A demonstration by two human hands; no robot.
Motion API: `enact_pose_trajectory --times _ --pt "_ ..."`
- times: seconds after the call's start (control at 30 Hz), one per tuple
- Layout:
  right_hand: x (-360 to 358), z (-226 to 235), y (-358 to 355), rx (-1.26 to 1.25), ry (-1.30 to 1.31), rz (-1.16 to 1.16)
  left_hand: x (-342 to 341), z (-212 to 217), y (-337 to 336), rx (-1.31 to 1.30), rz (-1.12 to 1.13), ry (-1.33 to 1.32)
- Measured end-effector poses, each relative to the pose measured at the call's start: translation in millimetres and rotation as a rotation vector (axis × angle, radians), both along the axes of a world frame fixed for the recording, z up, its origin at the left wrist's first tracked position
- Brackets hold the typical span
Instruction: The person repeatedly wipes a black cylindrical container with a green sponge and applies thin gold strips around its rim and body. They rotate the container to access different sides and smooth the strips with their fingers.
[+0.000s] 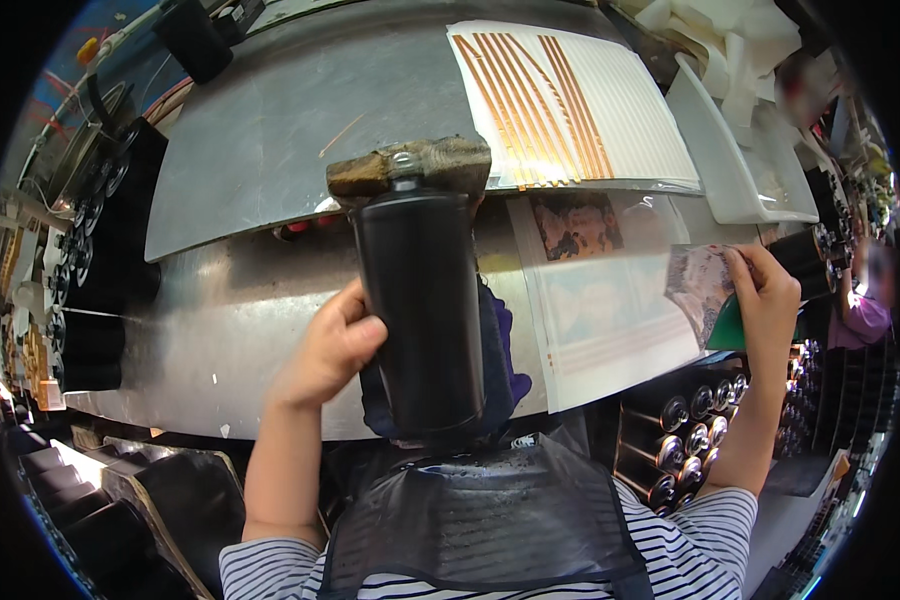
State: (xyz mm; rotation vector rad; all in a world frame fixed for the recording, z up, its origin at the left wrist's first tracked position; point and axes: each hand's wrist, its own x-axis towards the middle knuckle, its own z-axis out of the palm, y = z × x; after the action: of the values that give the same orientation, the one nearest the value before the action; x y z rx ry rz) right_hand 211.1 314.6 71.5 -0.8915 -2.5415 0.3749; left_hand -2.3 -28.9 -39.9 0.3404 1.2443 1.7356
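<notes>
A smooth black bottle [420,310] lies lengthwise in front of me, its far end against a worn, brownish block [410,165]. My left hand [332,345] grips its left side, thumb on top, the other fingers partly hidden. Beneath the bottle, dark blue and purple cloth [508,345] shows at the right. Over on the right, my right hand [765,285] pinches a small printed film [695,280] with a dark, mottled picture, between thumb and fingers. A flat green piece [728,328] shows below those fingers; I cannot tell whether it is held too.
A raised grey board [260,150] carries a white sheet with copper-coloured strips [540,100]. Translucent printed sheets [610,320] lie on the metal table [210,350]. A white bin [745,170] stands far right. Boxed bottles [675,430] sit below right; black cylinders [100,350] stand left.
</notes>
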Motion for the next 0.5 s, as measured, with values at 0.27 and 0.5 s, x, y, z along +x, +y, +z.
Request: enact_pose_trajectory --times 0.27,0.5 --pt "-26 50 -70 -0.271 -0.033 0.271 43 35 25 -0.206 0.245 0.801" --pt "-53 82 -126 -0.905 0.019 0.435 35 49 14 0.227 0.379 0.306"
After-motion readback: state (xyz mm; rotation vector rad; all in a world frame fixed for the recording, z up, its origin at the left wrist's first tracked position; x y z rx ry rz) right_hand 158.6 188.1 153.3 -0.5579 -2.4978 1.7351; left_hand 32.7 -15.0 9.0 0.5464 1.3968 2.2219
